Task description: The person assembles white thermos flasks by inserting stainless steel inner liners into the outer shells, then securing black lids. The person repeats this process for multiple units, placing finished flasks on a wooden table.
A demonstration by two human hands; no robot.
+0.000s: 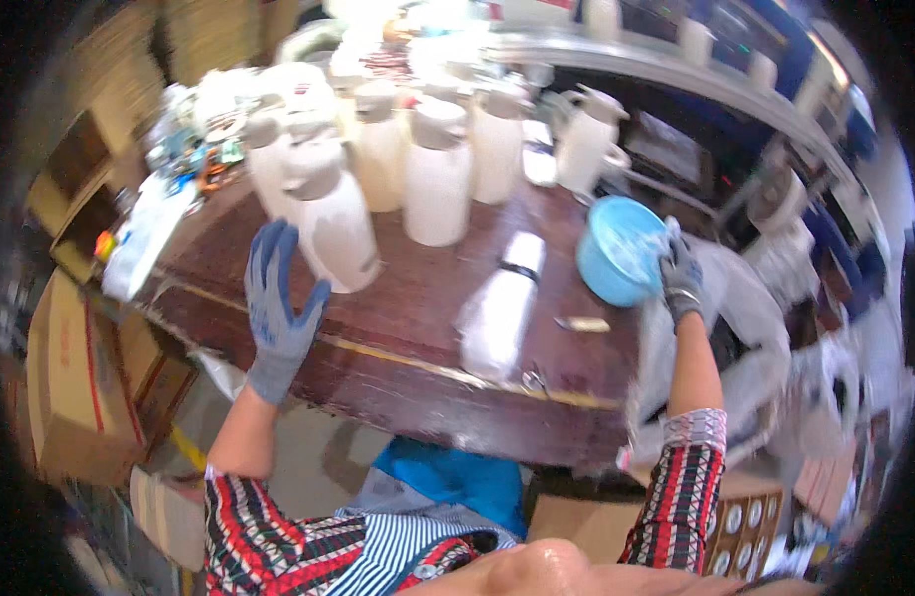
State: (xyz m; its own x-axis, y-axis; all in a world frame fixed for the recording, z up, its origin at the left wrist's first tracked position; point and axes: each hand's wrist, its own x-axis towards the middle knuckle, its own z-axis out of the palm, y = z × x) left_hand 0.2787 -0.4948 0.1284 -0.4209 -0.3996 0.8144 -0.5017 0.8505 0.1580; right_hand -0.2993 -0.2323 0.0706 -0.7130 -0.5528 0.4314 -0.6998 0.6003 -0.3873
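Note:
My left hand (277,298), in a grey-blue work glove, is open with fingers up and thumb spread. It is beside the nearest cream-white jug (333,223), which has a handled top; whether they touch I cannot tell. My right hand (682,273), in a darker grey glove, is closed at the right rim of a light blue plastic bucket (601,268). Something whitish shows at its fingertips, and clear, wrinkled material lies inside the bucket. Further cream-white jugs (437,184) stand upright behind the nearest one.
On the dark red-brown table (418,288) lie a banded bundle of clear plastic bags (505,308), a small pale-handled tool (583,324) and scissors (534,379). Clear plastic sheeting (745,328) hangs at the right edge. Cardboard boxes (75,368) stand at left.

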